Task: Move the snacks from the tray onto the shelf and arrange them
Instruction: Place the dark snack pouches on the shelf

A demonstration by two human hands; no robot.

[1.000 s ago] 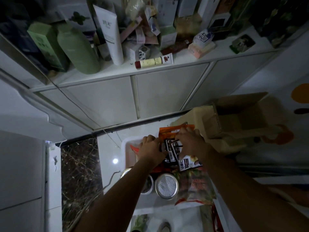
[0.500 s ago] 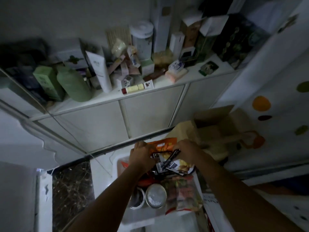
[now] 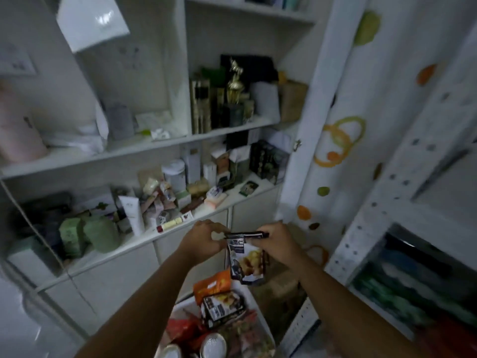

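Snack pouch, black and white with a picture of pale nuts [image 3: 247, 264], held up in both hands.
The left hand [image 3: 204, 241] pinches its top left corner and the right hand [image 3: 277, 244] grips the top right edge. The pouch hangs upright in the air above the white plastic tray [image 3: 183, 307], near the front edge of the white cupboard shelf [image 3: 240, 200]. In the tray lie an orange packet [image 3: 213, 282], a second black-and-white pouch [image 3: 223, 308], a red packet [image 3: 180, 329] and two round metal-lidded cans [image 3: 213, 346].
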